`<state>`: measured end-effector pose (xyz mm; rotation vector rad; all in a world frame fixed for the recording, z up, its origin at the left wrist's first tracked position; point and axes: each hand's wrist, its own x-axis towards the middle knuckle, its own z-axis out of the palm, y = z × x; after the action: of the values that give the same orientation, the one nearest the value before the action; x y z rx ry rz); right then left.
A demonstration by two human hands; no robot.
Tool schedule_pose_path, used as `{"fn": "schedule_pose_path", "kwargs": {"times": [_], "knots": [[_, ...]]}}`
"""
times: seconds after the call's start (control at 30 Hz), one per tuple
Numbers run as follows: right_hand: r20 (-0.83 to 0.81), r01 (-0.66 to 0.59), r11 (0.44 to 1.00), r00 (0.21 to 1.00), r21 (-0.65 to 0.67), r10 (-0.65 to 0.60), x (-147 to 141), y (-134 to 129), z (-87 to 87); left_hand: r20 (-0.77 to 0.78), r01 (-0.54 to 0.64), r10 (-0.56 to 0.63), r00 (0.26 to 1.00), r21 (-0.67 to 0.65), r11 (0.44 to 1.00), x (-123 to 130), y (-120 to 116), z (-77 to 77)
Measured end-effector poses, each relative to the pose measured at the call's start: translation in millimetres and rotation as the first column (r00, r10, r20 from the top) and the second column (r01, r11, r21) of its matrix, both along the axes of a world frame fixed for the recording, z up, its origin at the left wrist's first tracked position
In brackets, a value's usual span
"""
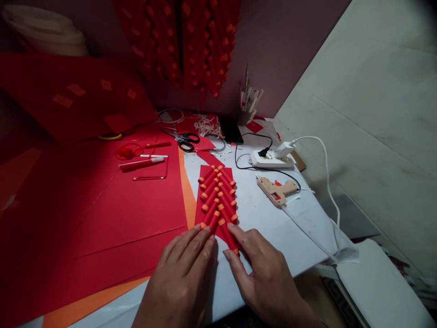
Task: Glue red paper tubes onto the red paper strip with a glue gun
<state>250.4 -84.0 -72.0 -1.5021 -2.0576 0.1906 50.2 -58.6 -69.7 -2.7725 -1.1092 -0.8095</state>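
In the head view, we have our left hand [182,273] over the lower left of the small red rolls [209,183], its fingers close together, slightly bent and resting there without wrapping around anything. Our right hand [266,273] is at the lowest right roll [229,237], forefinger and thumb apart on either side of it; we cannot tell how firmly they grip. The rolls, orange at their ends, lie in two slanting rows that meet along the middle of a red card [198,215] on the white table [254,259], between a large red sheet [136,209] and the glue gun [277,191].

We judge the step in hand to be seating and lining up that lowest right roll. The next move calls for a light, steady press at the same slant as the rolls above, its upper end kept snug to the middle, while our left fingers steady the other row. Too much push could skew the rows. Whether there is glue under the roll, we cannot see.
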Motion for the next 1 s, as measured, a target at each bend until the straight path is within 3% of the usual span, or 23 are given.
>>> {"fn": "schedule_pose_path", "kwargs": {"times": [0.3, 0.73, 0.87, 1.0], "knots": [[0.117, 0.061, 0.989, 0.99, 0.132, -0.076, -10.5, 4.9, -5.2, 0.042, -0.011, 0.011, 0.999, -0.004, 1.0, 0.6, -0.7, -2.2], [0.097, 0.082, 0.994, 0.991, 0.07, -0.088, -11.6, 4.1, -7.3, 0.057, -0.015, 0.015, 0.998, -0.004, 1.0, -0.6, -0.8, -6.8], [0.069, 0.068, 0.997, 0.995, 0.022, -0.069, -10.3, 3.3, -7.5, 0.109, -0.101, 0.101, 0.989, -0.006, 0.995, -3.2, 0.5, -4.8], [0.018, 0.081, 0.995, 0.996, 0.057, -0.082, -4.1, 3.8, -3.8, 0.117, -0.166, 0.166, 0.979, -0.009, 0.986, -8.6, 1.6, -2.8]]}}
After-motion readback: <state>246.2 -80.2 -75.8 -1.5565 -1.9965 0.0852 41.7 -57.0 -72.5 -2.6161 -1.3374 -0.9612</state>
